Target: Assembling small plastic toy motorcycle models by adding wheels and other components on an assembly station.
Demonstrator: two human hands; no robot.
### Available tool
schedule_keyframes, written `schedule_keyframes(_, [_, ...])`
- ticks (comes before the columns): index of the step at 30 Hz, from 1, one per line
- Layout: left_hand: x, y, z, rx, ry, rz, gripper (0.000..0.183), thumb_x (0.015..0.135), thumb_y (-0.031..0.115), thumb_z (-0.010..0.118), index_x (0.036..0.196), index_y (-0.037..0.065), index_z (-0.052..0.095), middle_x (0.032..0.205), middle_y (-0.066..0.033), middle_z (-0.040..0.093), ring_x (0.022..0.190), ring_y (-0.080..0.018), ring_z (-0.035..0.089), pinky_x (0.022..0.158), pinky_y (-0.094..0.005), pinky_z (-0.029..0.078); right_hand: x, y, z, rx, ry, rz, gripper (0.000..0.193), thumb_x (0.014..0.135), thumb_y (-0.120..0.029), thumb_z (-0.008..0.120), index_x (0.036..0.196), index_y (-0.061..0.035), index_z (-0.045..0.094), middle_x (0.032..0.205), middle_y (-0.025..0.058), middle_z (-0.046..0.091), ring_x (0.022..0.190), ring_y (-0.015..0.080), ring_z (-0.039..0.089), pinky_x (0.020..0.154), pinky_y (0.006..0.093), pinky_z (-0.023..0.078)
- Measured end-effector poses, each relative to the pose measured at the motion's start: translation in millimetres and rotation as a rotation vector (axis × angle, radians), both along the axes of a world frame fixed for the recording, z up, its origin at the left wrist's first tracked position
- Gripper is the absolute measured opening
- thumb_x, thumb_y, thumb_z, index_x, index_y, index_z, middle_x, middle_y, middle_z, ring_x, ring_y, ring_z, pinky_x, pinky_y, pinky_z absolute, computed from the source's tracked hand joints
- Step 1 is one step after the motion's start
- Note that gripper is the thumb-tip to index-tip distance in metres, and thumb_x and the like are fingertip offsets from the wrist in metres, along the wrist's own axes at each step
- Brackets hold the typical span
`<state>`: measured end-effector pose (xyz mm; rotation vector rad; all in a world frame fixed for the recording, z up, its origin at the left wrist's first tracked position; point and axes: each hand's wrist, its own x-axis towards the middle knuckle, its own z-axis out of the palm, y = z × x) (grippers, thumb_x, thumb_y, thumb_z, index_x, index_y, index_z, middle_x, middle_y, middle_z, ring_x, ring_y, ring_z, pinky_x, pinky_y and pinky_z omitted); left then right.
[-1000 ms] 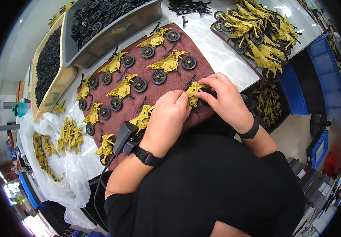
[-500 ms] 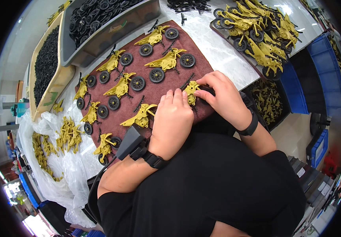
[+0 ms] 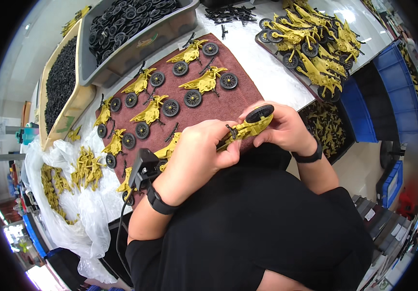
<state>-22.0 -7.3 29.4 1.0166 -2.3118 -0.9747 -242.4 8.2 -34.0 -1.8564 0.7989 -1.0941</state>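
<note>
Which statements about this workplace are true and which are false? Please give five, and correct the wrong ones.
1. The left hand and the right hand hold the same yellow frame. True.
2. The cloth under the other frames is green. False: it is reddish brown.
3. The grey bin holds loose black wheels. True.
4. The plastic bag lies right of the cloth. False: it lies to its left.
5. A mounted wheel shows on the held frame, near the right hand. True.
</note>
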Motion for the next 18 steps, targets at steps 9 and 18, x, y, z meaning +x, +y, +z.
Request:
schedule_keyframes(9, [4, 15, -7, -0.348, 0.240, 0.018, 0.030, 0.072, 0.006, 0.075, 0.100, 0.000, 0.065, 0.081, -0.0092, 0.064, 0.069, -0.0246, 0.062, 0.062, -0.0332, 0.050, 25, 21, 7, 0.058, -0.294, -0.090, 0.033, 0.079, -0.013, 0.074, 0.106, 0.0011, 0.060, 0.101, 0.0100, 0.062, 0.096, 0.0185, 0.060, 0.083, 0.0298, 0.048])
schedule_keyframes(18, [5, 14, -7, -0.363, 0.271, -0.007, 0.032, 0.068, 0.001, 0.074, 0.099, -0.001, 0.066, 0.082, -0.0092, 0.065, 0.069, -0.0244, 0.061, 0.062, -0.0328, 0.047, 36, 28, 7, 0.005, -0.337, -0.183, 0.040, 0.081, -0.026, 0.073, 0.106, 0.0021, 0.059, 0.101, 0.0135, 0.060, 0.097, 0.0219, 0.059, 0.085, 0.0325, 0.047])
